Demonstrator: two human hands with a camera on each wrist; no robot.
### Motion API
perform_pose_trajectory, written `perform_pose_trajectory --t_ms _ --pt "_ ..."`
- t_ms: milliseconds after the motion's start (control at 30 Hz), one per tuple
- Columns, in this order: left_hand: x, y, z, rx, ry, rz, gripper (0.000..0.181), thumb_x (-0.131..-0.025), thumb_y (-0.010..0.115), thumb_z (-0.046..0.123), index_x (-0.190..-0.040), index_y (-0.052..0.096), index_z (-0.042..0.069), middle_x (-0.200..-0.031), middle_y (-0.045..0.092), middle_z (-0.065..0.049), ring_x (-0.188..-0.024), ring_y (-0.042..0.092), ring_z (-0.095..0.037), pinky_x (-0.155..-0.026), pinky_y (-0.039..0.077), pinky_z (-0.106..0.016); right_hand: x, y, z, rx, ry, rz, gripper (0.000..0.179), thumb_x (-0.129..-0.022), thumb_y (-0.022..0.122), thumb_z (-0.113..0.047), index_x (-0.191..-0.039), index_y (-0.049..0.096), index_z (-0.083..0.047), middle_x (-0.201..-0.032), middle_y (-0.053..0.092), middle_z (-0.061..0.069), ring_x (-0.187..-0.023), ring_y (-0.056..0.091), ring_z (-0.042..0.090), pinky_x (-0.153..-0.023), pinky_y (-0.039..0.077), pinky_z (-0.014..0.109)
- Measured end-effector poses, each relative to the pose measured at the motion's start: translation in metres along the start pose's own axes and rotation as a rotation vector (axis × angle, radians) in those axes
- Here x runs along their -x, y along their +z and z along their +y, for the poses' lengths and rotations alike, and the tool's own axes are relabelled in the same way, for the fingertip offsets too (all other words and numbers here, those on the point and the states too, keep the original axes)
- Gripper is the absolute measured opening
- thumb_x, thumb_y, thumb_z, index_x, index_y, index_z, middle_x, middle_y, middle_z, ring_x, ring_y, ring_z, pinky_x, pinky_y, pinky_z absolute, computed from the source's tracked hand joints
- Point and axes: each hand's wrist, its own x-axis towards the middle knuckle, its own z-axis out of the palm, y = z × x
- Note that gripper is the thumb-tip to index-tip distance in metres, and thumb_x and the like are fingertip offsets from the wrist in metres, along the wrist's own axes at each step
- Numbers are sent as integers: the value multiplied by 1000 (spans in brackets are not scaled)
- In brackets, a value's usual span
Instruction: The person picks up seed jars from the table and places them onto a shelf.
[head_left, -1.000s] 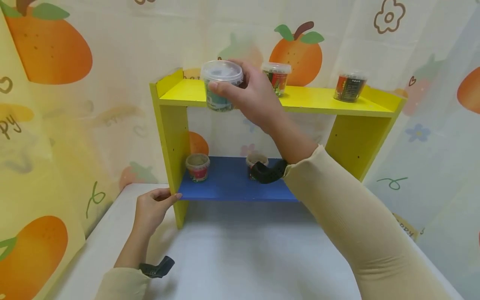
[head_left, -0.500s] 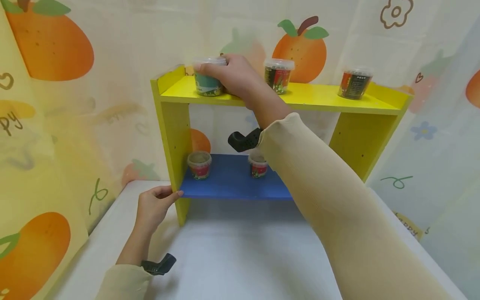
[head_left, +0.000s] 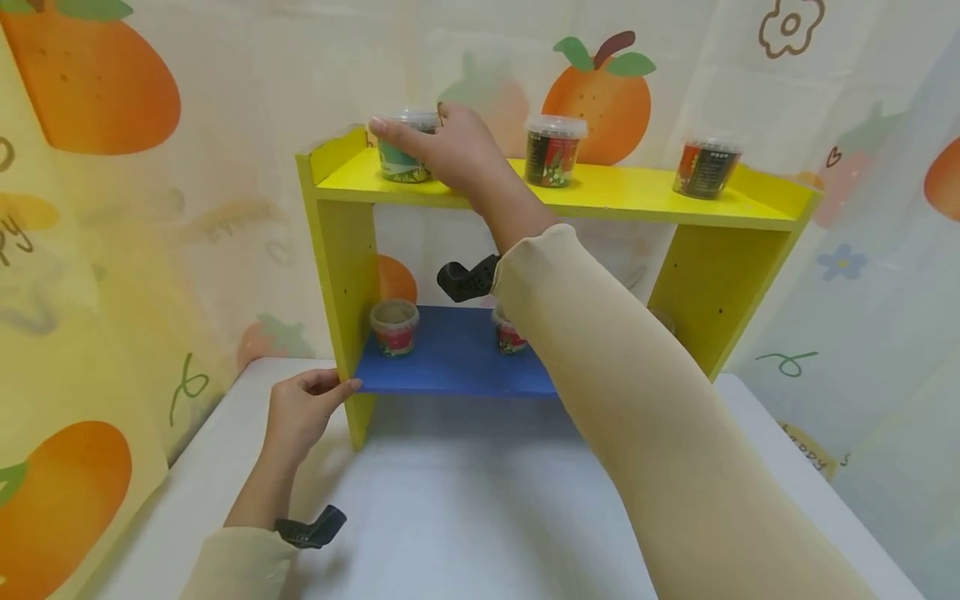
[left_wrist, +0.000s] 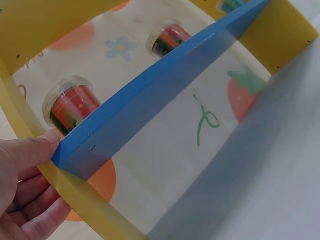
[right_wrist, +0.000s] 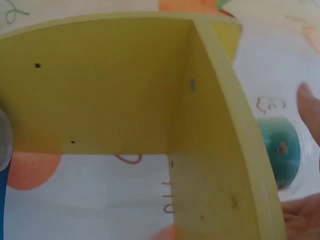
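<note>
My right hand [head_left: 467,157] is spread around a teal tub with a clear lid [head_left: 401,164] on the left end of the yellow top shelf [head_left: 615,193]. In the right wrist view its thumb stands off from the tub [right_wrist: 282,150], with the fingers low on the other side. My left hand [head_left: 303,412] grips the left side panel of the shelf unit [head_left: 352,292], its thumb at the corner of the blue lower shelf [head_left: 457,358]. The left wrist view shows that thumb on the front edge and the fingers behind the panel [left_wrist: 100,212].
Two red-and-black lidded tubs stand on the top shelf, one mid-shelf [head_left: 555,152] and one at right [head_left: 707,169]. Below, a red tub [head_left: 394,329] stands left and another [head_left: 510,335] is partly behind the right sleeve [head_left: 600,358]. The unit stands on a white table [head_left: 450,500].
My right hand has moved left and set the teal tub down on the top shelf, and its thumb has since lifted away. My left hand has kept its hold on the panel.
</note>
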Motion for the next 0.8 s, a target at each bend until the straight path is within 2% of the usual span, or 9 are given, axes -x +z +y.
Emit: perform_pose_trajectory --t_ms 100,233,300,400,533,600,667,733,800 --pt "0 1 -2 6 10 -3 60 -81 75 54 -118 70 7 -107 71 -11 -93 64 -20 -75 51 -16 10 3 7 8 -85 79 78 -86 61 -65 -145 36 -20 -132 51 0 -116 51 12 -92 46 21" --pt "0 1 -3 7 20 4 59 -81 75 53 -117 71 7 -106 72 -10 -90 64 -17 -75 51 -16 29 11 22 -65 -294 206 83 -91 64 -52 -156 24 -18 -154 39 0 -139 39 9 -110 35 18" --pt "0 1 -2 8 20 8 58 -82 75 53 -118 71 7 -106 71 -11 -90 64 -17 -75 51 -16 43 16 33 -113 -402 237 79 -92 66 -43 -155 26 -15 -153 40 1 -139 39 6 -110 32 14" --pt "0 0 -3 1 20 8 57 -83 74 52 -118 70 7 -107 71 -11 -90 64 -19 -74 51 -15 69 23 58 -201 -532 209 75 -93 66 -32 -154 29 -12 -153 41 2 -139 38 4 -112 31 16" --pt "1 -2 -5 -21 27 1 58 -83 73 53 -118 70 6 -105 71 -11 -89 64 -19 -73 52 -17 107 31 101 -206 -646 164 76 -95 60 -47 -153 32 -7 -153 41 6 -141 38 10 -115 32 28" --pt "2 -5 -6 -42 38 8 58 -83 73 54 -116 71 7 -102 72 -10 -86 64 -19 -71 52 -19 123 34 125 -175 -664 170 80 -94 56 -57 -152 33 -6 -152 42 7 -141 38 15 -116 32 34" --pt "3 -8 -6 -69 63 24 57 -84 72 54 -115 71 6 -99 72 -10 -83 63 -18 -68 52 -21 136 38 148 -146 -638 188 81 -93 53 -61 -151 35 -7 -152 43 7 -142 38 18 -117 32 38" --pt "3 -12 -7 -99 90 46 56 -84 72 53 -113 72 5 -96 72 -10 -81 63 -19 -65 52 -23 147 41 171 -149 -577 195 74 -96 57 -51 -152 35 -9 -152 42 6 -143 37 19 -117 31 40" --pt "4 -16 -8 -131 120 55 55 -86 70 52 -113 71 4 -95 72 -11 -82 64 -21 -63 51 -23 156 45 192 -158 -489 207 67 -97 61 -39 -152 35 -12 -153 42 4 -143 36 18 -117 30 36"
